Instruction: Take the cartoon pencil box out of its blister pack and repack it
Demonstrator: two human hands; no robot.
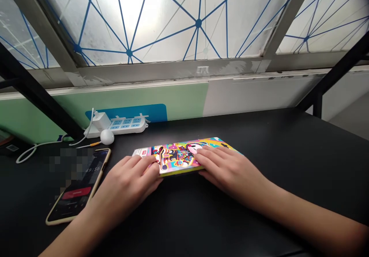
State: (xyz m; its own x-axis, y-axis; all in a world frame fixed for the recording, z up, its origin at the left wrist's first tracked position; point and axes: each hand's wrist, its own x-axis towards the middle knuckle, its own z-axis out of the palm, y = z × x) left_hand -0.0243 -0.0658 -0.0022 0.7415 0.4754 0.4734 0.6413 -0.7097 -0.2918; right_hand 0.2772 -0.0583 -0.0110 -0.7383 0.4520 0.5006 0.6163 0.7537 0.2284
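Observation:
A flat cartoon-printed box or book [178, 159] lies on the black table in the middle of the view. Its face shows a colourful character, and its near edge is yellow. My left hand [134, 176] grips its left near corner, fingers over the top and thumb at the front edge. On the right side, my right hand [226, 168] rests its fingers across the printed face, with the thumb at the near edge. Both hands cover parts of the print, and its underside is hidden.
Left of my left hand lies a phone [83, 188] in a pale case, its screen lit. Behind it are a small white round object [107, 137] and a white power strip [127, 125] with a charger [101, 121] and cable. Black frame bars [37, 92] slant at both sides, before a window.

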